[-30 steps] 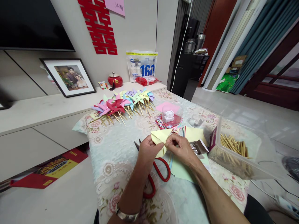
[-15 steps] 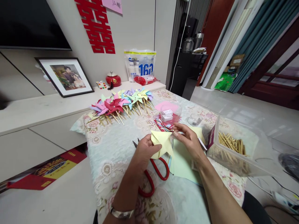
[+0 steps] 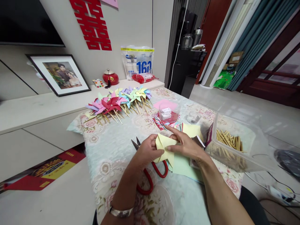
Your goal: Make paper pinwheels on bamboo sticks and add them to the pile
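A pale yellow paper pinwheel point(image 3: 166, 143), its corners folded inward, is held above the table between both hands. My left hand point(image 3: 147, 153) pinches its left side, thumb on top. From the right, my right hand point(image 3: 185, 145) presses its thumb near the middle of the paper, with the index finger stretched out beyond and other fingers behind. Below the left hand lie scissors with red handles point(image 3: 150, 181), partly covered by it. Pale green paper sheets point(image 3: 184, 168) rest under the right hand.
Finished pinwheels on sticks point(image 3: 117, 101) lie in a pile at the back left. A clear bin of short sticks point(image 3: 231, 142) stands at the right. Beyond my hands are a round clear container point(image 3: 172, 115) and a small clear lid or dish point(image 3: 194, 117).
My right hand has come in from the paper's right tip and now presses on its middle. The left hand keeps its hold. The whole view has shifted slightly.
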A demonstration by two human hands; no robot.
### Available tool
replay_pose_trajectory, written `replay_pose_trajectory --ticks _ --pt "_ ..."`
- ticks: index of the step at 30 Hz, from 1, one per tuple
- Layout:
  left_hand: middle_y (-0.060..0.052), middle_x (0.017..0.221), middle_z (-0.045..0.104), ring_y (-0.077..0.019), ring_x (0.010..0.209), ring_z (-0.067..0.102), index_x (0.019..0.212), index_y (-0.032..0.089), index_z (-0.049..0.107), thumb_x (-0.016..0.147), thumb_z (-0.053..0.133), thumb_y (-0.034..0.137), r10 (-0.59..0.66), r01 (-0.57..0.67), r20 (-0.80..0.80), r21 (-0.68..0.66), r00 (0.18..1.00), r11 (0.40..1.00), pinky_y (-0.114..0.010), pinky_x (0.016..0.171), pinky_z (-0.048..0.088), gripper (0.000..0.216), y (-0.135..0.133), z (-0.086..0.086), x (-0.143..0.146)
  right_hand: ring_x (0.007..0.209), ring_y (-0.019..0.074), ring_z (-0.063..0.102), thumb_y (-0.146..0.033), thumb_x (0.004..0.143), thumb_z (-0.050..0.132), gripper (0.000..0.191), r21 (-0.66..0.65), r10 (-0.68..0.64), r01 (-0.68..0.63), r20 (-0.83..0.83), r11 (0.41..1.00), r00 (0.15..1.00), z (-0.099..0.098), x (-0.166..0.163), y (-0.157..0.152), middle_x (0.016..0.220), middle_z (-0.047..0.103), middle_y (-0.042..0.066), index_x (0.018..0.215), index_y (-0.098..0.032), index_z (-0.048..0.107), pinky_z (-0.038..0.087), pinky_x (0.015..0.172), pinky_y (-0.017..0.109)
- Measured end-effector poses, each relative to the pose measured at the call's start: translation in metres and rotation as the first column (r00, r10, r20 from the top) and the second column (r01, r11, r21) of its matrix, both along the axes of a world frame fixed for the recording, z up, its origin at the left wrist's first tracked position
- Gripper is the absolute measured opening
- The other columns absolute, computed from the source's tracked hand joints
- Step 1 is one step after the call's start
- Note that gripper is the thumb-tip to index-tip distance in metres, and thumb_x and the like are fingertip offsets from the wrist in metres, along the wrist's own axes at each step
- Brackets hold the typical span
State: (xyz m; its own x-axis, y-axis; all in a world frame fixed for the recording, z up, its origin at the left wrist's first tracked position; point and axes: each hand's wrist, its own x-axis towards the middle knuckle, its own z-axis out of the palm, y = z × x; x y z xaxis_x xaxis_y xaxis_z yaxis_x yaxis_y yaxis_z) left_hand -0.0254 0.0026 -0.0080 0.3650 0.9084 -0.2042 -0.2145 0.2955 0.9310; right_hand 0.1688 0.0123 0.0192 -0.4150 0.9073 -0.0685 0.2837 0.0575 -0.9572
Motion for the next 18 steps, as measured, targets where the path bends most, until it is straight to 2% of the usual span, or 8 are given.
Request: replay_pose_trajectory --ticks 5,7,9,12,15,18 --pt "-0.008 0.094 0.076 -0.0195 0.077 0.071 0.106 0.015 0.057 0.062 0.071 0.009 -0.044 0.048 -0.058 0.064 0.997 0.997 -0.029 0.070 0.055 0.046 0.0008 -0.0028 0.0025 0.068 0.0159 0.054 -0.015 0.073 0.069 0.087 0.075 0.015 -0.024 0.125 0.997 0.992 0.0056 -0.0058 -0.0036 0.081 0.060 -0.002 0.153 -0.026 0.036 0.043 0.058 0.026" --pt "-0.008 0.095 0.075 -0.0192 0.078 0.071 0.106 0.015 0.058 0.063 0.070 0.008 -0.055 0.060 -0.069 0.075 0.996 0.995 -0.029 0.070 0.055 0.045 0.0009 -0.0035 0.0035 0.068 0.0172 0.056 -0.012 0.072 0.067 0.088 0.103 0.006 -0.025 0.184 0.994 0.983 0.0059 -0.0074 -0.0047 0.084 0.064 0.000 0.154 -0.025 0.035 0.045 0.060 0.028" --pt "-0.008 0.095 0.075 -0.0190 0.079 0.071 0.105 0.014 0.058 0.062 0.069 0.008 -0.062 0.067 -0.065 0.079 0.996 0.995 -0.028 0.070 0.054 0.045 0.0009 -0.0035 0.0041 0.079 0.0202 0.062 -0.011 0.072 0.066 0.089 0.142 0.006 -0.037 0.215 0.989 0.977 0.0052 -0.0082 -0.0051 0.105 0.069 0.006 0.154 -0.024 0.034 0.050 0.069 0.032" --pt "-0.007 0.094 0.075 -0.0183 0.078 0.071 0.104 0.015 0.057 0.062 0.068 0.007 -0.063 0.069 -0.072 0.082 0.995 0.994 -0.027 0.069 0.054 0.044 0.0007 -0.0028 0.0040 0.107 0.0265 0.063 -0.010 0.071 0.065 0.090 0.200 0.020 -0.069 0.234 0.977 0.972 0.0045 -0.0080 -0.0047 0.145 0.054 0.010 0.154 -0.026 0.035 0.050 0.091 0.040" --pt "-0.006 0.092 0.075 -0.0183 0.078 0.071 0.103 0.015 0.057 0.061 0.068 0.007 -0.070 0.076 -0.077 0.076 0.995 0.994 -0.027 0.070 0.054 0.044 0.0000 -0.0018 0.0035 0.127 0.0297 0.055 -0.009 0.070 0.065 0.090 0.220 0.039 -0.096 0.250 0.971 0.968 0.0046 -0.0070 -0.0041 0.154 0.045 0.009 0.154 -0.025 0.036 0.043 0.105 0.045" --pt "-0.005 0.090 0.075 -0.0183 0.077 0.070 0.103 0.016 0.057 0.060 0.068 0.007 -0.087 0.091 -0.070 0.063 0.994 0.994 -0.028 0.070 0.054 0.045 -0.0006 -0.0004 0.0038 0.132 0.0302 0.051 -0.009 0.069 0.065 0.088 0.210 0.056 -0.109 0.245 0.972 0.968 0.0032 -0.0063 -0.0035 0.154 0.045 0.010 0.152 -0.022 0.038 0.040 0.110 0.046"
